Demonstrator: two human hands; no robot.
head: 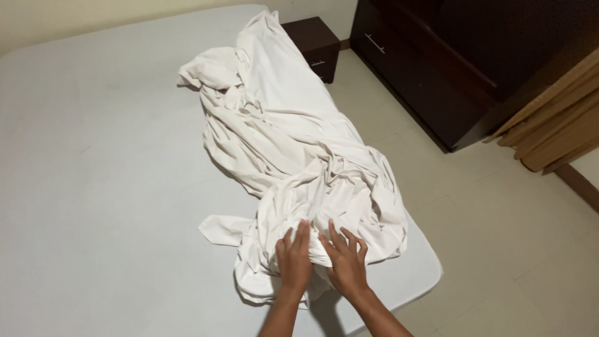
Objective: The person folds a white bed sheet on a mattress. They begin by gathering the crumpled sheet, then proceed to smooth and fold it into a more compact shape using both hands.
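Left hand point(294, 258): flat, fingers together, pressing the crumpled white sheet point(293, 143).
Right hand point(345, 262): fingers spread, resting on it.
Risk: loose folds near the mattress point(93, 187) corner may slide off.

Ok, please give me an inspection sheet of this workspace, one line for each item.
Surface: bare pale mattress, its near right corner in view.
Job's things: crumpled white sheet, lying in a long heap along the right side.
Clutter: nothing seen.
Grippers: left hand and right hand lie side by side on the near end of the sheet, fingers spread, gripping nothing.
Cables: nothing seen.
Surroundings: dark nightstand, dark wardrobe, tan curtain, pale tiled floor.
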